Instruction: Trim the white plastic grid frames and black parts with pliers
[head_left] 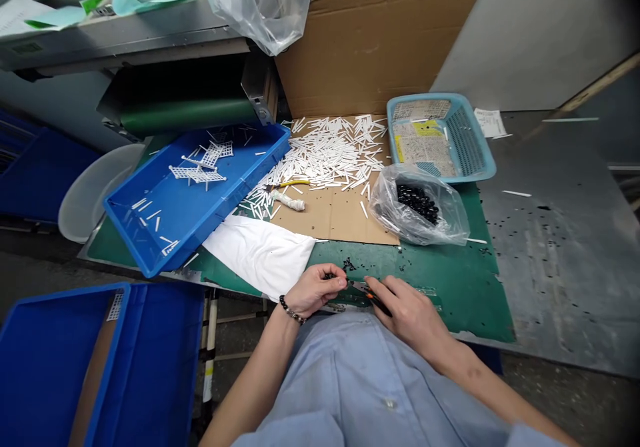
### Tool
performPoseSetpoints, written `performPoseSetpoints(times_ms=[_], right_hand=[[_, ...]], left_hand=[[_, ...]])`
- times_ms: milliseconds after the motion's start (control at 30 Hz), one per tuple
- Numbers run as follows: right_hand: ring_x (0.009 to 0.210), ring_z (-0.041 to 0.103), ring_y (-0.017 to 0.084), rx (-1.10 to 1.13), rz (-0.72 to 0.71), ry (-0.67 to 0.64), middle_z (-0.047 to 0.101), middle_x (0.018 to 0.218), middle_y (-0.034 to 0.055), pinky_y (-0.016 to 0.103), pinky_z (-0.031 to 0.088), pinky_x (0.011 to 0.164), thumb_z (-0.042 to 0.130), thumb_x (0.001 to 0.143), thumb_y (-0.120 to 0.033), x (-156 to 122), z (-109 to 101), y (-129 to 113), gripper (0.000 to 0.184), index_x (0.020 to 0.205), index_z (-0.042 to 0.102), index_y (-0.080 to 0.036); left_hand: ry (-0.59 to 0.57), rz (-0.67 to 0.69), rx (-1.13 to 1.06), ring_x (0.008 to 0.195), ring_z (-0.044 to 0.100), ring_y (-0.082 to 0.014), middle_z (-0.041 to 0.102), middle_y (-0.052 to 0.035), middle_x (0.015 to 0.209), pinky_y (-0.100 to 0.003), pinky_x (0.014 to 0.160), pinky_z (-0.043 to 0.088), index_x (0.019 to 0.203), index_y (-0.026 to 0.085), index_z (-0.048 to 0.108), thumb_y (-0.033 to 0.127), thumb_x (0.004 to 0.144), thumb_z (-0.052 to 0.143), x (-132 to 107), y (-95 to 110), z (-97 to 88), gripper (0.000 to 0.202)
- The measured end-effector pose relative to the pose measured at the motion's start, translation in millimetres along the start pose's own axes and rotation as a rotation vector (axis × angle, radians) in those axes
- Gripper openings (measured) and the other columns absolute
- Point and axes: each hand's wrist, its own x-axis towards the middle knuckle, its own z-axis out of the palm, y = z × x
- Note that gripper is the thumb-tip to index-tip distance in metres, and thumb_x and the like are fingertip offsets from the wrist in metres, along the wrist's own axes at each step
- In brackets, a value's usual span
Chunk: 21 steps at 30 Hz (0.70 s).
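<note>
My left hand (pixel 320 285), with a beaded bracelet at its wrist, is closed near the table's front edge. Thumb and fingertips pinch a small black piece, and more black shows inside the curled fingers. Just right of it, my right hand (pixel 407 313) wraps round nippers (pixel 376 298) with black-and-orange handles. Their metal tip points left, close to the left fingertips. Small black bits (pixel 349 265) lie scattered on the green mat (pixel 470 287) beyond the hands. A clear plastic bag (pixel 450 227) of shiny black pieces (pixel 419 201) sits farther back on the right.
White sticks (pixel 330 153) are heaped on cardboard (pixel 345 223), beside yellow-handled pliers (pixel 290 183). A blue tray (pixel 165 227) with white grids and sticks stands left, near a white cloth (pixel 263 253). A light-blue basket (pixel 480 157) is back right; blue bins (pixel 160 360) stand lower left.
</note>
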Motion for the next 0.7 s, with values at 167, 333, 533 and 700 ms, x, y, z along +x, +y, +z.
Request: performPoseSetpoints(times_ms=[167, 333, 533, 700], right_hand=[[0.083, 0.052, 0.018, 0.047, 0.022, -0.012, 0.055, 0.092, 0.0047, 0.028, 0.041, 0.072, 0.049, 0.09, -0.02, -4.9, 1.2, 0.7, 0.04, 0.129, 0.047, -0.017], [0.085, 0.053, 0.018, 0.058, 0.052, -0.013, 0.056, 0.094, 0.0058, 0.029, 0.042, 0.073, 0.049, 0.09, -0.019, -8.9, -0.8, 0.6, 0.039, 0.129, 0.048, -0.017], [0.084, 0.053, 0.018, 0.072, 0.078, 0.039, 0.057, 0.094, 0.0057, 0.029, 0.043, 0.073, 0.049, 0.09, -0.02, -13.3, -6.2, 1.9, 0.038, 0.128, 0.05, -0.016], [0.085, 0.053, 0.018, 0.083, 0.109, 0.081, 0.057, 0.096, 0.0059, 0.029, 0.043, 0.073, 0.051, 0.089, -0.017, -20.1, -6.2, 5.9, 0.04, 0.129, 0.049, -0.016]], left_hand=[[-0.012, -0.013, -0.042, 0.048, 0.031, -0.0023, 0.054, 0.0012, 0.062, -0.02, 0.045, 0.015, 0.076, 0.011, 0.06, 0.037, 0.057, 0.087, -3.8, 0.6, 2.9, 0.041], [-0.023, -0.021, -0.049, 0.048, 0.03, -0.0023, 0.052, 0.0018, 0.063, -0.02, 0.045, 0.014, 0.077, 0.011, 0.06, 0.036, 0.058, 0.087, -4.2, 2.0, 6.6, 0.041], [-0.076, -0.027, -0.063, 0.049, 0.03, -0.0024, 0.052, 0.001, 0.066, -0.02, 0.046, 0.016, 0.087, 0.012, 0.065, 0.034, 0.061, 0.085, -3.7, 3.8, 13.1, 0.04], [-0.168, -0.01, -0.069, 0.049, 0.032, -0.0021, 0.051, -0.0001, 0.067, -0.02, 0.046, 0.016, 0.088, 0.012, 0.069, 0.033, 0.064, 0.084, -3.2, 11.6, 22.8, 0.035]])
